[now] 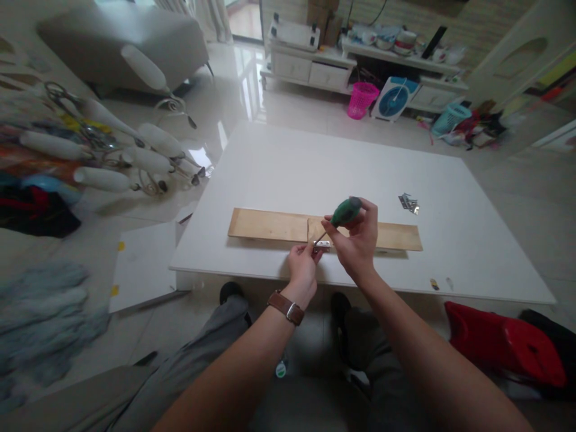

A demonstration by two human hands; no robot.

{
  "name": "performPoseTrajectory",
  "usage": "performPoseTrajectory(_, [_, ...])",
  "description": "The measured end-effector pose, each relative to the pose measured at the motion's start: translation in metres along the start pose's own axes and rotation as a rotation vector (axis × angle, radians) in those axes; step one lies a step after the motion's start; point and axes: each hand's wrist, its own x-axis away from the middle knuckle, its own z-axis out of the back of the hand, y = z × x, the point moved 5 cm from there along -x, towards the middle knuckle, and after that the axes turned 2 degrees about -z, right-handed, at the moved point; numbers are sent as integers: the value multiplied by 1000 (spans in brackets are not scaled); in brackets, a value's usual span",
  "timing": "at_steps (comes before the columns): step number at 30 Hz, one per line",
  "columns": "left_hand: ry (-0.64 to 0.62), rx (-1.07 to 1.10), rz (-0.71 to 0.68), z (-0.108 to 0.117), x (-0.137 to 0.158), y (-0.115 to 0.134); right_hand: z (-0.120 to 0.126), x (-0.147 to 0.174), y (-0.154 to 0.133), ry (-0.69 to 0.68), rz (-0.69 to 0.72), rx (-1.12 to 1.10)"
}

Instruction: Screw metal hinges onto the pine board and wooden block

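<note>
A green-handled screwdriver (345, 212) is gripped in my right hand (359, 239), its shaft slanting down to the left. The tip meets a small metal hinge (321, 244) at the near edge of the wooden boards. My left hand (305, 262), with a brown watch strap on the wrist, pinches at the hinge's left end, beside the screwdriver tip. One long wooden board (267, 225) lies to the left, and another stretch of board (399, 236) shows right of my right hand. A screw at the tip is too small to make out.
The boards lie on a large white tabletop (279, 162). A pile of metal hardware (408, 203) sits to the right, with small metal pieces (434, 284) near the front edge. A red plastic stool (504, 342) stands at the lower right; a white panel (144, 267) lies left.
</note>
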Motion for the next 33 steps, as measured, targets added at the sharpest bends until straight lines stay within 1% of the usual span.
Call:
performPoseTrajectory(8, [-18,2,-19,2,-2,-1,-1,2,-2,-37,13,-41])
performPoseTrajectory(11, [-24,-2,-19,1,-2,0,-1,1,0,-14,15,-39])
performPoseTrajectory(15, [3,-2,-15,2,-3,-1,0,0,4,12,0,-60])
performPoseTrajectory(21, [-9,-12,-11,3,-4,-3,-1,2,2,-19,2,-82])
performPoseTrajectory(27, [-14,-7,-9,1,1,0,-1,0,2,5,1,-53])
performPoseTrajectory(33, [-9,9,-13,2,-1,-2,-1,1,0,-27,-1,-41])
